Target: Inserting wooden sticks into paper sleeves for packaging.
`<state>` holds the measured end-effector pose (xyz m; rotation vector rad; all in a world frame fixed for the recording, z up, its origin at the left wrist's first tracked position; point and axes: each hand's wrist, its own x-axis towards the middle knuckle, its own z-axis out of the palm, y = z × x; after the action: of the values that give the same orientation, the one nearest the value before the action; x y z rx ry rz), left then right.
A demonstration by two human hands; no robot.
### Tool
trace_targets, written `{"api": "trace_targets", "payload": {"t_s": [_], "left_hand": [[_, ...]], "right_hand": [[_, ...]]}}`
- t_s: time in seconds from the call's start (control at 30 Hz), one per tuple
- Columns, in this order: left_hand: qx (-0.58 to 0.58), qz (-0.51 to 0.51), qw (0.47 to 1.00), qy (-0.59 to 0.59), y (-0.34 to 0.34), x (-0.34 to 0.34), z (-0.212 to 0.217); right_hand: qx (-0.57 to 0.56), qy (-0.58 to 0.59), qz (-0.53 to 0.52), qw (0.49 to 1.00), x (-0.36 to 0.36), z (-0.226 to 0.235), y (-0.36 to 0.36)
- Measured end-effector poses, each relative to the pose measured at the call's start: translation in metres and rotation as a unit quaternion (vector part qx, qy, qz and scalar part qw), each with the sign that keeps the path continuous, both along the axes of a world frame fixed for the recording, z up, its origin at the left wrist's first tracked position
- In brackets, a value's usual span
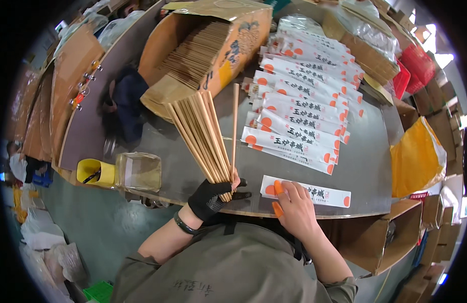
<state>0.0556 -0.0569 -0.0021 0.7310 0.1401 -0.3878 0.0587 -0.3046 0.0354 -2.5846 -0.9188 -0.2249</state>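
My left hand (213,197), in a black glove, is closed round the lower ends of a bundle of wooden chopsticks (200,136). Their upper ends fan out away from me. One chopstick (235,131) stands apart to the right of the bundle, its lower end at the same hand. My right hand (297,209) wears orange finger covers on its thumb and index finger, which are apart. Its fingertips rest on a white paper sleeve (334,197) with orange dots and dark lettering, flat near the table's front edge. Beyond it lies an overlapping pile of similar sleeves (301,118).
An open cardboard box (233,55) full of thin brown sticks stands at the back left. A yellow container (96,171) and a clear-taped box (138,171) sit at the table's left edge. Right of the table are a yellow sack (418,159) and an open carton (377,237).
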Motion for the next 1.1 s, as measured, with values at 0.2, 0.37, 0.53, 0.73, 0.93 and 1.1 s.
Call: {"api": "trace_targets", "payload": {"t_s": [0.2, 0.37, 0.53, 0.73, 0.93, 1.1], "left_hand": [[0.057, -0.001, 0.997, 0.043, -0.007, 0.005, 0.013], [0.205, 0.047, 0.977, -0.035, 0.002, 0.007, -0.007], [0.294, 0.054, 0.952, -0.071, 0.011, 0.008, -0.004], [0.512, 0.149, 0.837, -0.122, 0.025, 0.002, -0.015], [0.597, 0.207, 0.764, -0.132, 0.038, -0.011, -0.012], [0.618, 0.175, 0.746, -0.174, 0.056, -0.023, 0.000]], "right_hand": [[-0.016, -0.010, 0.016, 1.000, -0.001, -0.006, -0.004], [0.011, -0.105, 0.061, 0.993, -0.006, -0.018, -0.013], [0.083, -0.077, 0.055, 0.992, -0.001, -0.021, -0.020], [0.146, -0.034, -0.007, 0.989, 0.004, -0.022, -0.015], [0.286, 0.219, -0.166, 0.918, 0.008, -0.017, -0.009], [0.346, 0.314, -0.229, 0.854, 0.019, 0.003, -0.014]]}}
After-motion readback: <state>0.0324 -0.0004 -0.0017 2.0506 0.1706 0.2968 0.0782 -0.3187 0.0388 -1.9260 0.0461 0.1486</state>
